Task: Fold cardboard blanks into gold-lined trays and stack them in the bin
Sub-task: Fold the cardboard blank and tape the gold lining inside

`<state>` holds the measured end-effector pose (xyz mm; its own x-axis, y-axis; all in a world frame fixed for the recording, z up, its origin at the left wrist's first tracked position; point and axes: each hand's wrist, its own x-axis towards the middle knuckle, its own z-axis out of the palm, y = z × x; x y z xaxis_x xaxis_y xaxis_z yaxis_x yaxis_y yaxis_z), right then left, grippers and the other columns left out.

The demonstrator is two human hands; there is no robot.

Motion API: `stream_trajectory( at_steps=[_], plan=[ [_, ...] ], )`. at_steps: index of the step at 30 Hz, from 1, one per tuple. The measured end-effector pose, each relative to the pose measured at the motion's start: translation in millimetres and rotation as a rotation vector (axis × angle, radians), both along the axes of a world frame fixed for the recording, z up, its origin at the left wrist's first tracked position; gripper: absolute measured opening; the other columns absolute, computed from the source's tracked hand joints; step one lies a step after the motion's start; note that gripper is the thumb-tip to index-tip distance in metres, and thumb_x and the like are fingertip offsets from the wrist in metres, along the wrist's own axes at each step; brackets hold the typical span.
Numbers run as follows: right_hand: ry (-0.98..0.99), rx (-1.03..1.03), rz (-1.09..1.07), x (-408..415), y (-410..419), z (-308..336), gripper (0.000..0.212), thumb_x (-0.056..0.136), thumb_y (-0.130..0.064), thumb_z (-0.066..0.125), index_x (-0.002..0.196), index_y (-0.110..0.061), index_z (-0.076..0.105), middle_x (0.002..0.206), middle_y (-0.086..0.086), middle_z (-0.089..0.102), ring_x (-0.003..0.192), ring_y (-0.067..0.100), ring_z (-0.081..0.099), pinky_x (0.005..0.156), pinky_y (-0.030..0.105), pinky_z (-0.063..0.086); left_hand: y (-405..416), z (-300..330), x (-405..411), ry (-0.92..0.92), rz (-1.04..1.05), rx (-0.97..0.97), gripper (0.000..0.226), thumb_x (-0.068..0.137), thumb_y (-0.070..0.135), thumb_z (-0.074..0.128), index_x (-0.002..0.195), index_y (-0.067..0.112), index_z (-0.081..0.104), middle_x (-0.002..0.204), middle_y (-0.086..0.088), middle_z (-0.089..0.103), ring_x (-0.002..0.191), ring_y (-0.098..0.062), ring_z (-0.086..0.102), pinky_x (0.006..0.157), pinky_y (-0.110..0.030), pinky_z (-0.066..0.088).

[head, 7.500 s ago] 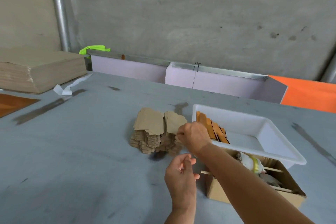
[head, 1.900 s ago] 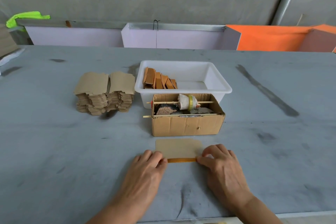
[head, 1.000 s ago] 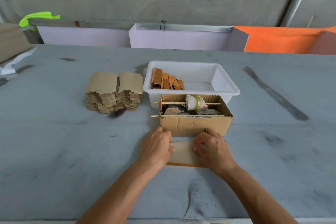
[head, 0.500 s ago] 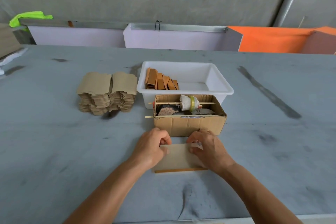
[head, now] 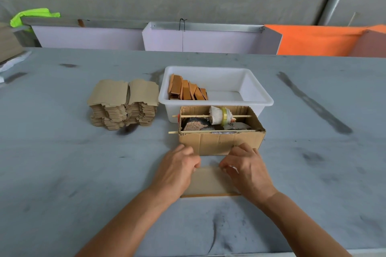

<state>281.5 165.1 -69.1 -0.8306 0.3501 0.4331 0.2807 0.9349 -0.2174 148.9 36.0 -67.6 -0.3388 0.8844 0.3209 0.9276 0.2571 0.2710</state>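
Your left hand [head: 177, 170] and right hand [head: 248, 170] pinch the blank's [head: 208, 181] far edge at lower centre; its long axis runs left-right between them, equally near

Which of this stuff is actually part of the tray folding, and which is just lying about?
Job: blank under both hands (left hand, right hand); stack of blanks; white bin with folded trays.
Lying about: cardboard box, green cloth, orange sheet.
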Motion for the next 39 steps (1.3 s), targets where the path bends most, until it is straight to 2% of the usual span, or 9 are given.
stream_trajectory(
  at_steps=[3, 9, 14, 16, 18, 23, 26, 32, 39],
  plan=[
    [-0.027, 0.137, 0.037, 1, 0, 1, 0.023, 0.058, -0.001, 0.084, 0.057, -0.017, 0.067, 0.058, -0.002, 0.056, 0.063, 0.025, 0.056, 0.053, 0.031, 0.04, -5, 10, 6, 0.142, -0.069, -0.035, 0.02, 0.052, -0.006, 0.071, 0.054, 0.011, 0.061, 0.057, -0.002, 0.052, 0.058, -0.021, 0.055, 0.045, -0.024, 0.043],
    [-0.151, 0.361, 0.113, 2, -2, 5, 0.024, 0.051, -0.001, 0.082, 0.053, -0.016, 0.063, 0.056, -0.001, 0.052, 0.059, 0.021, 0.053, 0.055, 0.027, 0.039, -10, 18, 14, 0.343, -0.137, -0.138, 0.03, 0.042, 0.0, 0.081, 0.048, 0.01, 0.053, 0.056, -0.003, 0.05, 0.054, -0.02, 0.055, 0.042, -0.022, 0.036],
    [-0.239, 0.413, 0.125, 4, -5, 10, 0.02, 0.053, -0.008, 0.082, 0.052, -0.02, 0.067, 0.06, -0.004, 0.057, 0.066, 0.019, 0.058, 0.055, 0.026, 0.043, -7, 20, 16, 0.319, -0.099, -0.191, 0.033, 0.039, 0.004, 0.084, 0.042, 0.011, 0.052, 0.057, 0.0, 0.052, 0.055, -0.016, 0.056, 0.041, -0.021, 0.034],
    [-0.278, 0.376, 0.095, 7, -9, 9, 0.02, 0.053, -0.009, 0.082, 0.055, -0.024, 0.069, 0.061, -0.005, 0.057, 0.067, 0.018, 0.058, 0.053, 0.026, 0.043, -7, 18, 17, 0.266, -0.091, -0.216, 0.014, 0.06, -0.007, 0.065, 0.059, 0.007, 0.06, 0.073, -0.005, 0.056, 0.075, -0.021, 0.057, 0.052, -0.027, 0.037],
    [-0.321, 0.301, 0.026, 7, -12, 7, 0.021, 0.058, -0.005, 0.077, 0.063, -0.025, 0.071, 0.065, -0.004, 0.058, 0.069, 0.018, 0.055, 0.056, 0.027, 0.04, -4, 8, 17, 0.27, -0.002, -0.283, 0.026, 0.077, -0.01, 0.044, 0.089, 0.005, 0.062, 0.097, -0.008, 0.053, 0.099, -0.024, 0.046, 0.067, -0.03, 0.03],
    [-0.268, 0.227, -0.041, 7, -30, 6, 0.028, 0.034, 0.001, 0.072, 0.049, -0.019, 0.061, 0.05, -0.001, 0.049, 0.051, 0.018, 0.049, 0.045, 0.027, 0.033, 1, 12, 39, 0.341, 0.125, -0.332, 0.02, 0.08, 0.007, 0.056, 0.097, 0.013, 0.063, 0.096, -0.008, 0.054, 0.094, -0.026, 0.052, 0.07, -0.032, 0.035],
    [-0.262, 0.246, -0.046, 9, -32, 3, 0.027, 0.04, -0.002, 0.071, 0.059, -0.02, 0.064, 0.056, 0.0, 0.052, 0.055, 0.018, 0.05, 0.047, 0.027, 0.034, 3, -3, 37, 0.364, 0.067, -0.355, 0.036, 0.096, 0.009, 0.031, 0.126, 0.012, 0.051, 0.111, -0.01, 0.044, 0.108, -0.028, 0.041, 0.078, -0.036, 0.028],
    [-0.319, 0.169, -0.054, 8, -20, -5, 0.039, 0.08, -0.005, 0.044, 0.106, -0.022, 0.067, 0.096, 0.004, 0.054, 0.09, 0.024, 0.046, 0.07, 0.031, 0.027, -6, 1, 35, 0.36, 0.141, -0.289, 0.032, 0.096, 0.01, 0.034, 0.115, 0.013, 0.06, 0.109, -0.004, 0.05, 0.106, -0.025, 0.045, 0.079, -0.034, 0.032],
    [-0.248, 0.065, -0.1, 20, -8, -8, 0.042, 0.084, -0.001, 0.046, 0.11, -0.026, 0.069, 0.105, -0.002, 0.057, 0.098, 0.022, 0.047, 0.072, 0.029, 0.022, -21, -7, 23, 0.243, 0.146, -0.324, 0.044, 0.093, 0.006, 0.029, 0.136, 0.014, 0.038, 0.127, -0.002, 0.037, 0.118, -0.024, 0.033, 0.084, -0.035, 0.028]
  ],
)
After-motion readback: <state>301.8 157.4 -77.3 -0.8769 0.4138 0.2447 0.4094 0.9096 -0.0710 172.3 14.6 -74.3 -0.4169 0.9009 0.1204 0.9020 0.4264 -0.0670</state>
